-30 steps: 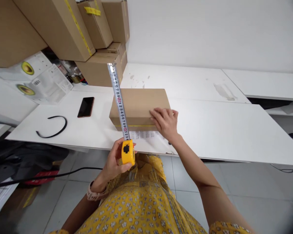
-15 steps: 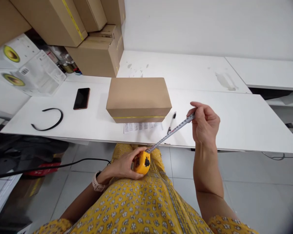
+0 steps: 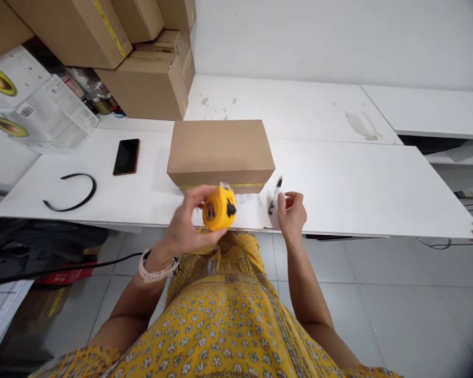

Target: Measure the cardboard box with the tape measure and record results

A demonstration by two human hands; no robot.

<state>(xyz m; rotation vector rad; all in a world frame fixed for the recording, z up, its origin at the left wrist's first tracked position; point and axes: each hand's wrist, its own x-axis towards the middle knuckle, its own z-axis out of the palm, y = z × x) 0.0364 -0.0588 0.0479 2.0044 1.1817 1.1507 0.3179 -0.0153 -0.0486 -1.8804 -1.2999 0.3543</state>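
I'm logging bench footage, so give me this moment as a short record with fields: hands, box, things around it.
Left hand: holds the yellow tape measure
Right hand: beside the pen; contact unclear
Cardboard box: on the white table
Near side of box: printed sheet, partly hidden
Left of box: phone, black curved band
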